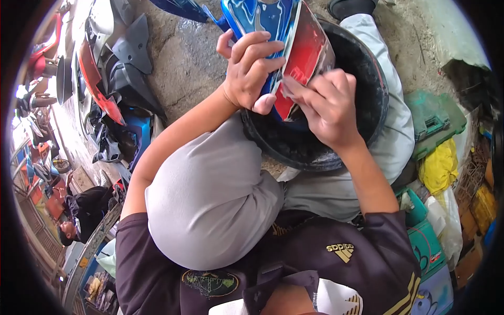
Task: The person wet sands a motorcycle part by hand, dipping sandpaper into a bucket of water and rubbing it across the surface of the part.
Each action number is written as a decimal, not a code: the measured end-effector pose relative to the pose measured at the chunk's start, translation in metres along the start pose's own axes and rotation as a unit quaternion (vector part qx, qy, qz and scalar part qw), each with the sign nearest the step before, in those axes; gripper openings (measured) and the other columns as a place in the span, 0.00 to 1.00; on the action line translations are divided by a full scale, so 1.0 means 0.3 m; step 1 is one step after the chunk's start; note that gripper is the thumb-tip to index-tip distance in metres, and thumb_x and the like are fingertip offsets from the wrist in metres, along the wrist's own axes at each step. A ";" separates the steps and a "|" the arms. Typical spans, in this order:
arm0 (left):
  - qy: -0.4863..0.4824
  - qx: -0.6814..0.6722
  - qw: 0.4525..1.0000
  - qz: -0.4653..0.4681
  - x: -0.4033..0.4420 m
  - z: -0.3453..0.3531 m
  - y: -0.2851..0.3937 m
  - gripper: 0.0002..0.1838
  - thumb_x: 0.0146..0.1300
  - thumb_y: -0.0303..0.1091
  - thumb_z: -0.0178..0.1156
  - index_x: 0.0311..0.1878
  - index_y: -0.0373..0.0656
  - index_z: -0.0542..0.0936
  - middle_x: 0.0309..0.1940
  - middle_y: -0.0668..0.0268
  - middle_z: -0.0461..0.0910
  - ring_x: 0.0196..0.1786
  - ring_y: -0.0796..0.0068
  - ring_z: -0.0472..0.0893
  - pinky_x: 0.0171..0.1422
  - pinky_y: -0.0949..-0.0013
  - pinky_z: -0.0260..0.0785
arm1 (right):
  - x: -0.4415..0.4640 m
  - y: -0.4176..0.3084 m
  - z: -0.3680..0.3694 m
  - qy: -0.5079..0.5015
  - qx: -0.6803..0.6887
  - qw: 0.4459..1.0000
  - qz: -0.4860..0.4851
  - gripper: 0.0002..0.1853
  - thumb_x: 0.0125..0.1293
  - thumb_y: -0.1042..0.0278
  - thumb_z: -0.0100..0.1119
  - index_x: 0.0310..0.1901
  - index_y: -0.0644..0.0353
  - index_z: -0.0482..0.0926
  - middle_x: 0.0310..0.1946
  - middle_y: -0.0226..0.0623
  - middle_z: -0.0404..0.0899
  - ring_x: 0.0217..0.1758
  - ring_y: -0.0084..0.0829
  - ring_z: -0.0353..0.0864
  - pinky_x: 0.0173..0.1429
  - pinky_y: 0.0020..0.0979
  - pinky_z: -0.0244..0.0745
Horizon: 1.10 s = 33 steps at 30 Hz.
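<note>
A glossy blue and red plastic panel (305,62), which looks like a motorcycle fairing, is tilted over a round black basin (379,86). Its red face has scuffed, pale patches. My left hand (252,71) is closed around the panel's blue side, fingers over the top and thumb near the lower edge. My right hand (331,107) is pinched against the red face near its lower end. At those fingertips is a small greyish sheet (287,90) that looks like sandpaper; it is blurred and partly hidden by the fingers.
Loose motorcycle panels, among them a red one (94,84) and a black one (131,47), are piled at left. A green case (430,119), a yellow bag (440,164) and a teal box (426,241) stand at right. Another person (89,207) is at far left.
</note>
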<state>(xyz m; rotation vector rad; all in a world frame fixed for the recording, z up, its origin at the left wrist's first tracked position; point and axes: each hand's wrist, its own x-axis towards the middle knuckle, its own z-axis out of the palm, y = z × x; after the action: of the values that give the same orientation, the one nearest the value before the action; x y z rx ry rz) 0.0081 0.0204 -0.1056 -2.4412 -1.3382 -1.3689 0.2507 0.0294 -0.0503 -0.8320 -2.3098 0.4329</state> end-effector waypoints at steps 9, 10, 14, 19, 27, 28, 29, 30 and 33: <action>-0.012 -0.001 1.000 0.006 0.004 -0.010 -0.003 0.34 0.68 0.66 0.48 0.52 0.45 0.86 0.60 0.61 0.87 0.71 0.54 0.79 0.82 0.36 0.40 | -0.006 0.008 0.013 -0.001 -0.011 0.999 -0.036 0.23 0.63 0.64 0.74 0.61 0.42 0.92 0.35 0.15 0.78 0.44 0.29 0.74 0.54 0.41 0.60; -0.014 0.004 1.000 0.007 0.002 -0.008 0.001 0.33 0.68 0.66 0.49 0.53 0.45 0.86 0.60 0.61 0.87 0.72 0.54 0.78 0.82 0.36 0.40 | 0.033 0.002 0.016 -0.012 -0.011 0.999 -0.046 0.23 0.62 0.64 0.74 0.61 0.41 0.92 0.34 0.16 0.77 0.43 0.28 0.74 0.54 0.41 0.60; -0.034 0.003 0.999 0.007 0.016 -0.026 0.014 0.32 0.68 0.66 0.49 0.53 0.48 0.86 0.60 0.63 0.87 0.72 0.57 0.79 0.81 0.36 0.40 | -0.004 -0.021 -0.004 -0.026 -0.008 1.000 -0.001 0.22 0.63 0.63 0.74 0.60 0.39 0.92 0.33 0.15 0.76 0.43 0.28 0.73 0.54 0.41 0.60; -0.014 0.008 1.000 0.015 0.014 -0.011 0.004 0.33 0.67 0.66 0.49 0.53 0.45 0.86 0.59 0.61 0.87 0.70 0.55 0.80 0.79 0.36 0.43 | 0.009 -0.010 0.018 -0.002 -0.022 1.000 -0.017 0.20 0.66 0.64 0.73 0.60 0.40 0.92 0.33 0.18 0.75 0.41 0.30 0.73 0.53 0.41 0.60; -0.012 0.014 1.000 0.012 0.022 -0.021 0.008 0.32 0.69 0.66 0.49 0.53 0.48 0.86 0.59 0.63 0.87 0.70 0.58 0.80 0.79 0.35 0.43 | -0.015 -0.053 0.024 0.010 -0.030 0.999 0.003 0.13 0.69 0.69 0.72 0.54 0.51 0.93 0.28 0.25 0.74 0.34 0.34 0.72 0.51 0.41 0.58; -0.008 0.012 1.000 0.011 0.017 -0.015 0.013 0.32 0.69 0.66 0.49 0.53 0.48 0.86 0.59 0.63 0.87 0.71 0.58 0.80 0.79 0.35 0.43 | 0.012 -0.053 0.030 0.019 -0.047 0.999 -0.003 0.13 0.69 0.69 0.72 0.54 0.51 0.93 0.28 0.25 0.73 0.34 0.33 0.72 0.51 0.41 0.57; -0.002 0.015 1.000 0.008 0.010 -0.007 0.005 0.32 0.69 0.66 0.48 0.52 0.48 0.86 0.59 0.63 0.87 0.71 0.58 0.80 0.79 0.35 0.43 | 0.038 -0.045 0.030 0.009 -0.059 0.998 -0.003 0.12 0.69 0.70 0.72 0.53 0.52 0.92 0.29 0.25 0.75 0.35 0.33 0.73 0.51 0.42 0.57; -0.012 0.013 1.000 0.010 0.010 -0.012 0.010 0.32 0.69 0.66 0.48 0.52 0.48 0.86 0.59 0.63 0.87 0.71 0.57 0.80 0.79 0.35 0.43 | 0.028 -0.048 0.025 0.003 -0.049 0.999 0.004 0.12 0.69 0.70 0.72 0.53 0.53 0.92 0.29 0.25 0.75 0.35 0.33 0.73 0.51 0.42 0.57; -0.023 0.007 1.000 0.009 0.024 -0.027 0.002 0.33 0.69 0.66 0.48 0.52 0.48 0.86 0.59 0.63 0.87 0.70 0.56 0.80 0.79 0.35 0.44 | -0.028 -0.083 0.004 -0.017 -0.020 0.999 0.026 0.12 0.70 0.70 0.71 0.53 0.55 0.92 0.30 0.26 0.78 0.34 0.34 0.73 0.50 0.43 0.57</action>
<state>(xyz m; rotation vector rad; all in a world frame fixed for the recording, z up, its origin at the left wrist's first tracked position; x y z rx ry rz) 0.0049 0.0214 -0.0951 -2.4839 -1.3270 -1.3038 0.2437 0.0051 -0.0427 -0.9139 -2.3385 0.4274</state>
